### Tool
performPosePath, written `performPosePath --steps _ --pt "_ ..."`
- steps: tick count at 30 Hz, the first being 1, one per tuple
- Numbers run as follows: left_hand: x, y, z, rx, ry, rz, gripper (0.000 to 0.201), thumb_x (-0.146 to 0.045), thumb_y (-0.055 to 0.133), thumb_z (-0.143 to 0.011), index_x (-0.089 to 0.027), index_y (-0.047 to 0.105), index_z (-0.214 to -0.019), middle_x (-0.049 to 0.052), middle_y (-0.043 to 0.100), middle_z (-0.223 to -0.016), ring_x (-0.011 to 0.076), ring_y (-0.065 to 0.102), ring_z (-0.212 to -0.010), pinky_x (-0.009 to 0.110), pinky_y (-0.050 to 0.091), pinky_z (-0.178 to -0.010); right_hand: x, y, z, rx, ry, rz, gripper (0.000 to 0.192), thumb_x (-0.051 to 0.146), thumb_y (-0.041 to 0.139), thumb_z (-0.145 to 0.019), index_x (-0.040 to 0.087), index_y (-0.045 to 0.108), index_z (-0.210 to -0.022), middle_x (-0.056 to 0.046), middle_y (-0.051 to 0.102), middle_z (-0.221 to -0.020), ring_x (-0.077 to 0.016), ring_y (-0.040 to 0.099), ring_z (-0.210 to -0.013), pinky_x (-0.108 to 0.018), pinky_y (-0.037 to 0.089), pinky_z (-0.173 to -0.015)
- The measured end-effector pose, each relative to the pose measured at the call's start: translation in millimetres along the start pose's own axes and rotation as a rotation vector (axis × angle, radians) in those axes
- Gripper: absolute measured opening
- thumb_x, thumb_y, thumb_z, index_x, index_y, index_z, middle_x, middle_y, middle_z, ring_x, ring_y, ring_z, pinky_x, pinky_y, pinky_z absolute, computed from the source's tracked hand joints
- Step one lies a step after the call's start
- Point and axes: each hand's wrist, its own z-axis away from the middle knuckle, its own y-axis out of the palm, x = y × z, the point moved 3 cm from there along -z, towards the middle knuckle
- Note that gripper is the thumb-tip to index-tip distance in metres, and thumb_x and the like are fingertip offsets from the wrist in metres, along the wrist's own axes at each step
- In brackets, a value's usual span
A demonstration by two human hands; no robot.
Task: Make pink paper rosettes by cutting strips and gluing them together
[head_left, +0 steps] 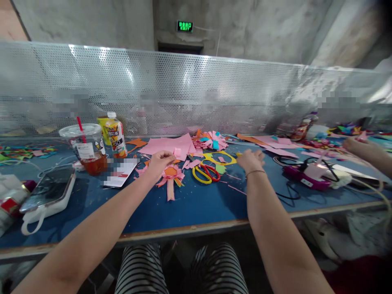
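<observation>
At the far left of your blue table (190, 204) a phone (49, 188) lies face up on a white power bank, and just past it stand a plastic cup of tea (87, 149) with a red straw and a juice bottle (116, 136).

Your left hand (161, 160) comes next. Its fingertips are pinched together on a small pink paper square (177, 152), and it hovers right above the pink and orange paper flower (170, 175), which lies flat on the table with its strip tail pointing toward you. That flower looks feather-light, floppy and easy to crease or tear, so I would judge it best taken by the layered centre, not by the thin petals or the tail. Behind it lies a loose sheet of pink paper (167, 145).

Right of the flower lie yellow-handled scissors (204, 173), untouched, with paper offcuts around them and another paper flower (212, 140) farther back.

Your right hand (251, 160) rests on the table, fingers loosely curled toward the scraps; whether it grips anything I cannot tell. Beyond it sits a purple glue gun (303, 176) with its cord, and at the far right another person's forearm (370, 153) reaches over the table.
</observation>
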Motion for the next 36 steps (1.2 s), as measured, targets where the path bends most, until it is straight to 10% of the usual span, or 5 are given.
performPosePath --steps 5,12,25,32,36 --pt "-0.3 0.3 -0.9 -0.049 -0.041 0.146 0.024 -0.023 0.077 -0.047 -0.013 0.061 -0.061 -0.001 0.059 -0.057 0.0082 0.055 -0.057 0.023 0.046 -0.061 107.8 -10.5 54.5 0.367 -0.471 -0.745 0.017 0.031 0.049 -0.076 0.015 0.056 -0.073 -0.007 0.059 -0.073 -0.018 0.057 -0.07 -0.032 0.047 -0.066" --pt "-6.0 0.8 -3.7 -0.123 0.045 0.318 0.024 -0.018 0.077 -0.043 -0.013 0.058 -0.056 -0.003 0.058 -0.056 0.0075 0.056 -0.058 0.024 0.047 -0.069 186.3 6.5 119.2 0.728 -0.275 -1.302 0.031 0.037 0.065 -0.066 0.017 0.056 -0.088 -0.005 0.06 -0.088 -0.015 0.058 -0.08 -0.026 0.05 -0.063" --pt "-1.0 4.4 -2.2 -0.079 0.05 0.145 0.019 -0.024 0.071 -0.054 -0.015 0.058 -0.064 -0.001 0.059 -0.063 0.0113 0.057 -0.066 0.031 0.047 -0.076 196.3 14.3 118.9 0.69 -0.277 -1.54 0.027 0.043 0.063 -0.067 0.018 0.056 -0.076 0.002 0.057 -0.071 -0.0094 0.054 -0.066 -0.021 0.047 -0.06" --pt "4.9 -28.3 -16.2 -0.136 0.181 -0.873 0.022 -0.024 0.073 -0.05 -0.02 0.057 -0.064 0.004 0.059 -0.068 0.0227 0.056 -0.079 0.032 0.04 -0.074 171.2 17.3 102.4 0.841 -0.133 -1.487 0.024 0.037 0.068 -0.066 0.018 0.056 -0.075 0.0 0.063 -0.074 -0.009 0.061 -0.065 -0.019 0.047 -0.058" --pt "16.8 -37.5 -16.1 0.009 0.108 -1.027 0.021 -0.02 0.072 -0.047 -0.022 0.057 -0.061 0.002 0.056 -0.059 0.0234 0.056 -0.07 0.029 0.037 -0.067 162.1 17.9 97.6 0.922 -0.114 -1.435 0.018 0.03 0.068 -0.069 0.017 0.056 -0.071 0.002 0.06 -0.066 -0.0078 0.061 -0.059 -0.018 0.048 -0.055"
